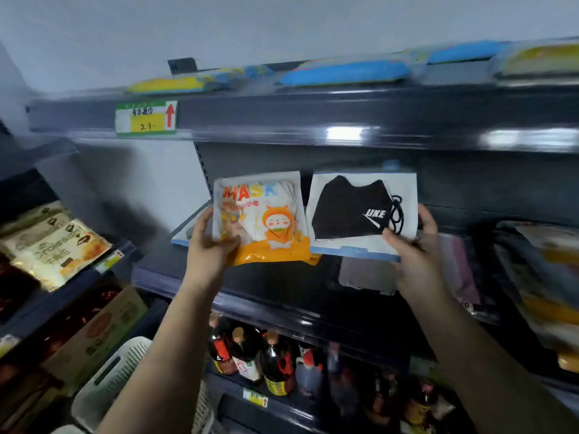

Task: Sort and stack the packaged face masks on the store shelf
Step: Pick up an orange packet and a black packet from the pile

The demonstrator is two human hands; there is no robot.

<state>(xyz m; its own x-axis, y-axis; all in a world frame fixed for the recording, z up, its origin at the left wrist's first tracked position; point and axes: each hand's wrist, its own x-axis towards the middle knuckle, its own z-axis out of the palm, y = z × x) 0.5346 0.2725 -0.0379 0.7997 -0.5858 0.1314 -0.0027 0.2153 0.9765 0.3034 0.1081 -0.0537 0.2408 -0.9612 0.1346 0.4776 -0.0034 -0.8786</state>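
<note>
Orange mask pack [261, 217]: white top w/ "MASK" lettering, orange cartoon figure, orange bottom band. Left hand [209, 242] grips its lower-left corner, thumb on front. Black mask pack [360, 211] at 3 o'clock of it, edges just touching: clear sleeve, white backing, black mask w/ white logo, ear loops at right. Right hand [413, 242] pinches its right edge, thumb on front. Both held upright before the middle shelf [275, 286], w/ flat blue-edged packs behind them. Dark open room above, up to top shelf rail [282, 117] at 12. More packs [463, 267] at 4 o'clock; bottles [260, 358] at 6.
</note>
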